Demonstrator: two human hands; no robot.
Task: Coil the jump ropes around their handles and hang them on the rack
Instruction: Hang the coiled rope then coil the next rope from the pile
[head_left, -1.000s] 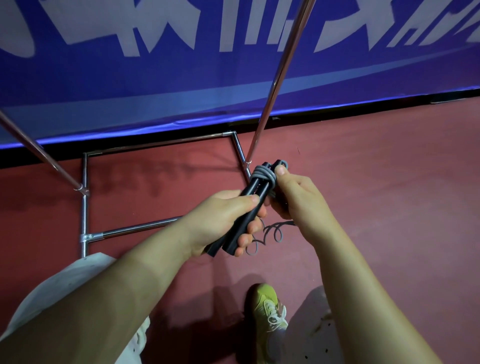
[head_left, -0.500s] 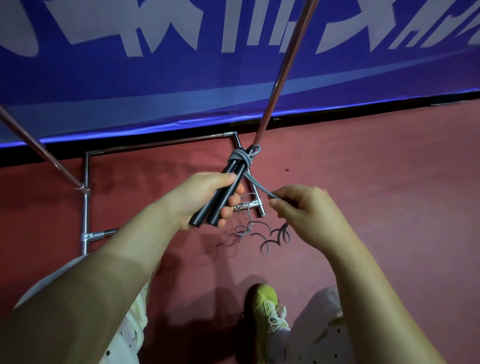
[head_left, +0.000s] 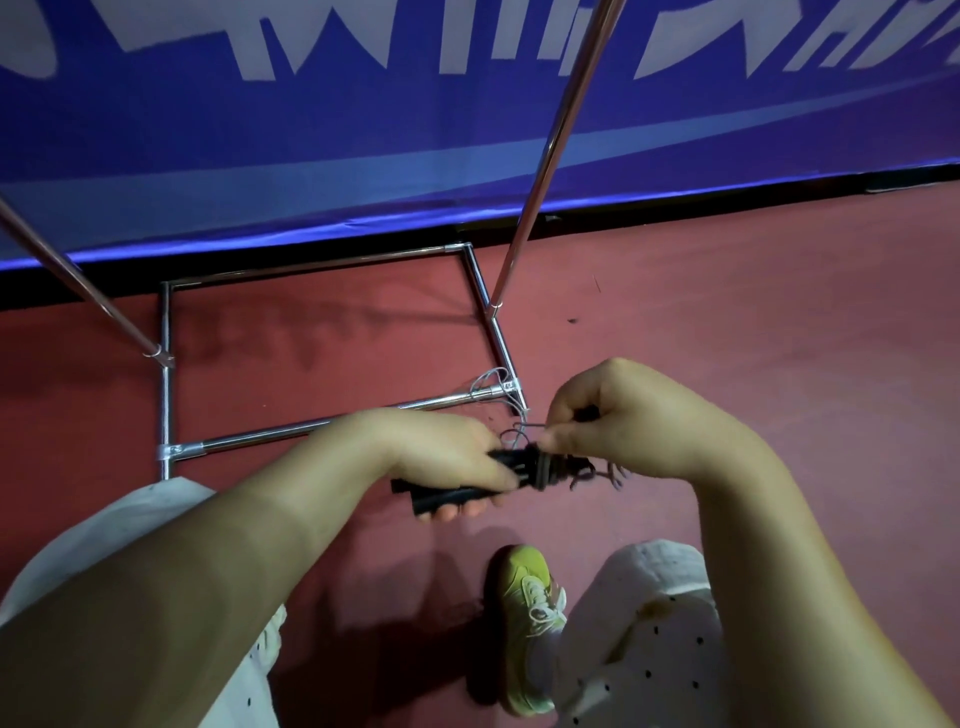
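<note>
Just below the middle of the frame my left hand (head_left: 441, 457) is wrapped around the pair of black, ribbed jump-rope handles (head_left: 452, 496), held side by side and lying nearly level, their butt ends poking out toward the lower left. My right hand (head_left: 618, 421) pinches the thin grey rope cord (head_left: 550, 465) between thumb and fingertips, right where it is wound in a few turns around the right-hand end of the handles. Springy leftover curls of the cord stick out just to the right of the windings.

I judge the bundle light, so weight is no worry. The handles look stiff and grippy, and a full-fist hold in the middle of them is the sound place to take them. The cord is the awkward part: thin, smooth and kinked, it will probably spring loose if tension drops, so I would keep it taut and pinch it close to the windings.

The chrome tube rack (head_left: 550, 156) stands beyond my hands, one upright running to the top of the frame, another at the far left, its base frame on the red floor (head_left: 779, 322) before the blue banner (head_left: 363, 145). Nothing hangs on the parts of it that show. My yellow-green sneaker (head_left: 522, 582) sits at bottom centre.
</note>
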